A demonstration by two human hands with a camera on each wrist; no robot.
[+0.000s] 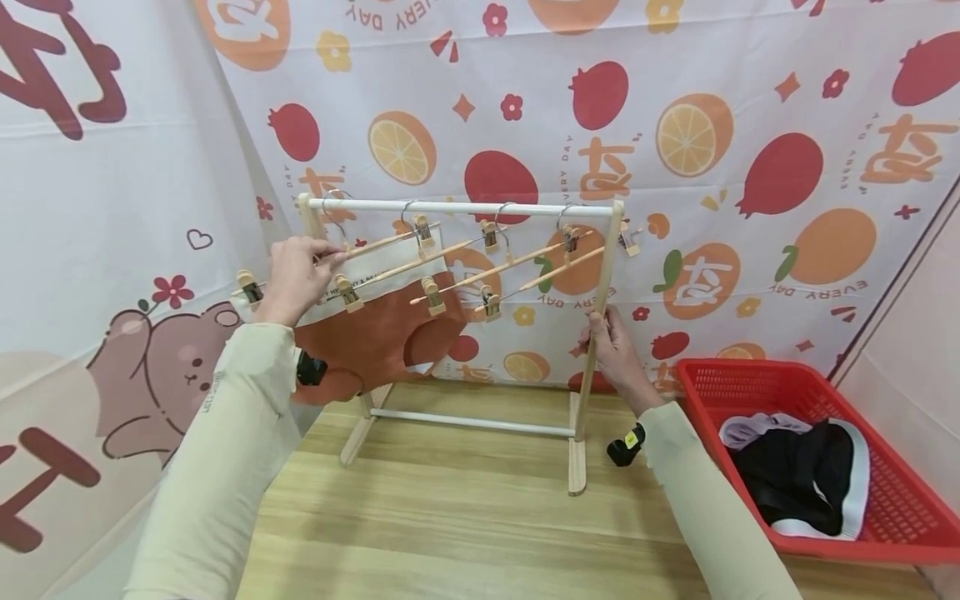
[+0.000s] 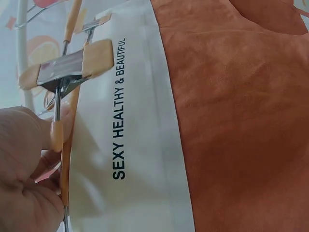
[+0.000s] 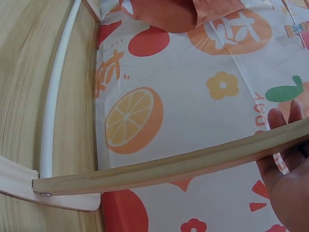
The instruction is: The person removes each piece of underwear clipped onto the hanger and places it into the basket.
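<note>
A wooden tabletop clothes rack (image 1: 465, 207) carries several clip hangers (image 1: 487, 275) on its white top rail. From the leftmost hanger hang rust-orange underpants (image 1: 375, 337) with a white lettered waistband (image 2: 123, 140). My left hand (image 1: 294, 279) pinches that hanger's thin bar, just above the waistband; a clip (image 2: 67, 67) stands beside the fingers in the left wrist view. My right hand (image 1: 622, 354) grips the rack's right post (image 1: 592, 367) about halfway up. In the right wrist view its fingers (image 3: 277, 118) come round the post.
On the right a red plastic basket (image 1: 825, 546) holds a black garment with a white band (image 1: 798, 475) and a light purple garment (image 1: 757, 429). The rack stands on a wooden table (image 1: 450, 525). Behind it hangs a fruit-printed cloth (image 1: 480, 108).
</note>
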